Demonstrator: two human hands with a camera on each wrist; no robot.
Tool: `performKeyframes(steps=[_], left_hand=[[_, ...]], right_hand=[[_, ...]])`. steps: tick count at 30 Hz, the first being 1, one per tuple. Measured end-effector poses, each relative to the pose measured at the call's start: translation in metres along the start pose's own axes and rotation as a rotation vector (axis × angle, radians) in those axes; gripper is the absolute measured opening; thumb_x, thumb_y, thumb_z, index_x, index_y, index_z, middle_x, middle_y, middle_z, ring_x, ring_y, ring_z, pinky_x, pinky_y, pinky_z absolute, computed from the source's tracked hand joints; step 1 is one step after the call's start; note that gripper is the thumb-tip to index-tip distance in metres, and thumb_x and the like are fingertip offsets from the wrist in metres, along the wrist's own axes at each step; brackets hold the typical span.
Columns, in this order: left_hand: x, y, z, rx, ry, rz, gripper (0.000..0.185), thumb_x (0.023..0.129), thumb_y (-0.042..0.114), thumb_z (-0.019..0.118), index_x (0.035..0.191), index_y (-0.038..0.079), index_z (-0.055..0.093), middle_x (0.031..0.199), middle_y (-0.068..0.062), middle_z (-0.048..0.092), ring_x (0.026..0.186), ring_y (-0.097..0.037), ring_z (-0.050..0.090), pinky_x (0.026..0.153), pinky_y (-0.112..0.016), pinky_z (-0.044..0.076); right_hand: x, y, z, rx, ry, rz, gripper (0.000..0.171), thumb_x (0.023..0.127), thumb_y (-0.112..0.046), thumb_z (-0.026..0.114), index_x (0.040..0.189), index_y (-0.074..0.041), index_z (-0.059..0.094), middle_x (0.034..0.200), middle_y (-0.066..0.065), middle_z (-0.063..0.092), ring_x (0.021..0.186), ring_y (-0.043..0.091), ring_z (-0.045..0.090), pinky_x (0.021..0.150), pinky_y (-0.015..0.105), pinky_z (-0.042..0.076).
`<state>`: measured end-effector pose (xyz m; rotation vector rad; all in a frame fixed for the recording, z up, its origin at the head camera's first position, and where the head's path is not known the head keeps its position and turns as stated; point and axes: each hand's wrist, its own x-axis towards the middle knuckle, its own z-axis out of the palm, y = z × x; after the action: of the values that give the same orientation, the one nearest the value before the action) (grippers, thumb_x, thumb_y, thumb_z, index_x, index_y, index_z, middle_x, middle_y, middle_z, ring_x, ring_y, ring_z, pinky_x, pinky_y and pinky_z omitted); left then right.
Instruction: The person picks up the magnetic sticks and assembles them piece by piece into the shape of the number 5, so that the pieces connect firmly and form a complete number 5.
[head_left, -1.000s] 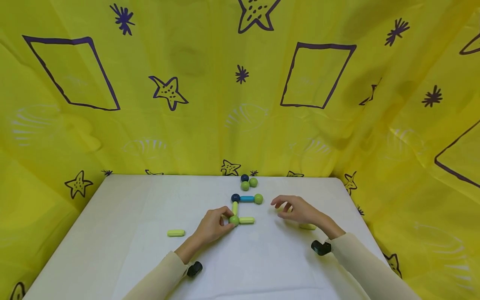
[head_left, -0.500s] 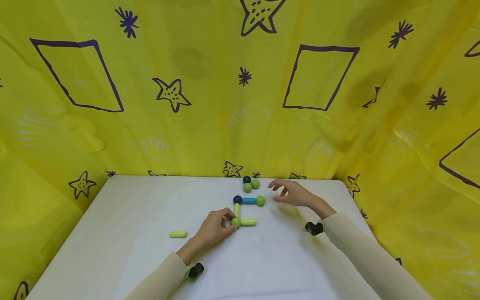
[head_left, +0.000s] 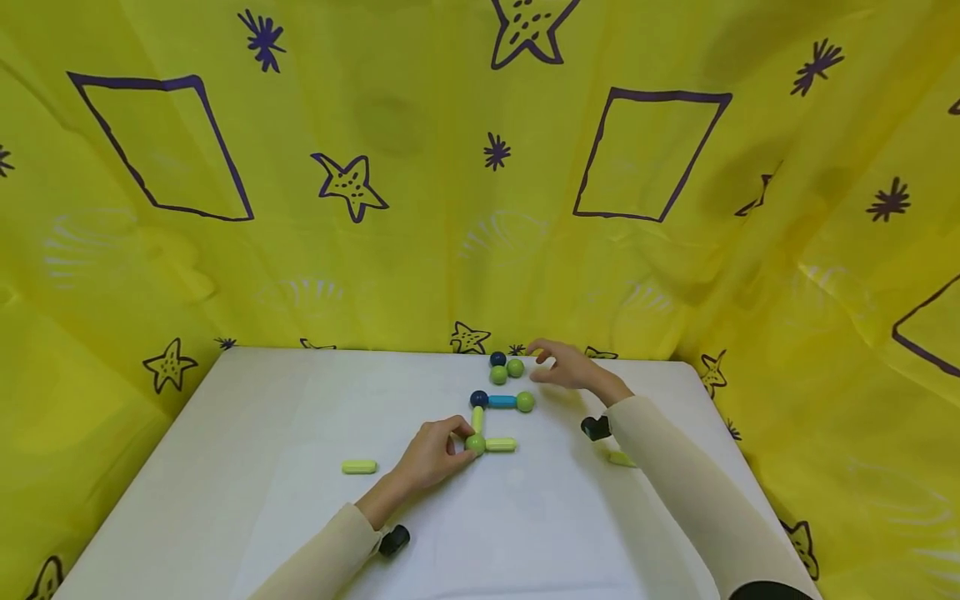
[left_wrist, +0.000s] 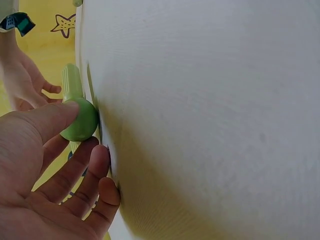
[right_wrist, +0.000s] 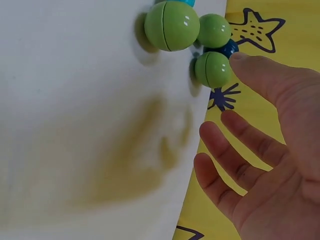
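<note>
On the white table (head_left: pixel 262 433) lies a figure of magnetic rods and balls. My left hand (head_left: pixel 459 440) pinches its green corner ball (head_left: pixel 474 443) (left_wrist: pixel 80 120), which joins an upright green rod (head_left: pixel 477 419) and a flat green rod (head_left: pixel 500 445). Above them, a blue rod (head_left: pixel 502 402) links a navy ball (head_left: pixel 478 398) and a green ball (head_left: pixel 525 402). Near the far edge, my right hand (head_left: pixel 542 362) (right_wrist: pixel 225 92) is open, its thumb beside a green ball (head_left: pixel 514 367) (right_wrist: pixel 212 69) in a cluster of three loose balls.
A loose green rod (head_left: pixel 359 467) lies left of my left hand. Another green rod (head_left: pixel 621 458) is partly hidden under my right forearm. A yellow patterned curtain (head_left: pixel 420 208) closes in the table at the back and both sides.
My right hand has moved away from me, from the table's middle right to the ball cluster at the far edge. My left hand has kept its hold on the corner ball.
</note>
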<state>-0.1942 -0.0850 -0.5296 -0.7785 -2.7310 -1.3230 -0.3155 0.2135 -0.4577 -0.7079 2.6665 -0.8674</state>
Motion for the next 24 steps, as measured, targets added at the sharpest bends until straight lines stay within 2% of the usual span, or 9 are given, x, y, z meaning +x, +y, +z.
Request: performKeyframes(steps=[5,11,20,24], left_hand=[[0.0,0.001,0.0,0.013,-0.008,-0.002,0.02,0.089,0.015,0.081,0.105,0.01,0.071,0.095,0.003,0.072,0.065,-0.003,0.05,0.059,-0.022,0.044],[0.0,0.002,0.0,0.027,-0.009,-0.026,0.019,0.09,0.016,0.08,0.106,0.012,0.071,0.096,0.004,0.072,0.065,-0.004,0.051,0.059,-0.023,0.044],[-0.001,0.002,-0.001,0.031,-0.004,-0.031,0.019,0.09,0.017,0.08,0.106,0.012,0.071,0.094,0.005,0.071,0.064,-0.004,0.05,0.059,-0.023,0.043],[0.0,0.002,0.0,0.034,0.001,-0.026,0.02,0.09,0.016,0.08,0.106,0.012,0.071,0.094,0.005,0.071,0.064,-0.005,0.05,0.059,-0.023,0.043]], right_hand=[[0.013,0.001,0.004,-0.036,-0.007,0.04,0.052,0.098,-0.018,0.071,0.144,-0.005,0.051,0.128,0.026,0.063,0.107,0.04,0.065,0.094,0.056,0.051],[0.023,0.0,0.012,-0.061,0.006,0.08,0.054,0.097,-0.02,0.073,0.145,-0.007,0.053,0.123,0.021,0.066,0.113,0.037,0.062,0.099,0.056,0.048],[0.037,-0.007,0.027,-0.099,-0.003,0.076,0.048,0.095,-0.015,0.074,0.14,-0.007,0.06,0.11,0.016,0.067,0.097,0.029,0.062,0.088,0.045,0.052],[0.042,-0.006,0.032,-0.112,0.0,0.089,0.041,0.094,-0.014,0.075,0.134,-0.008,0.064,0.107,0.014,0.069,0.095,0.027,0.062,0.087,0.043,0.053]])
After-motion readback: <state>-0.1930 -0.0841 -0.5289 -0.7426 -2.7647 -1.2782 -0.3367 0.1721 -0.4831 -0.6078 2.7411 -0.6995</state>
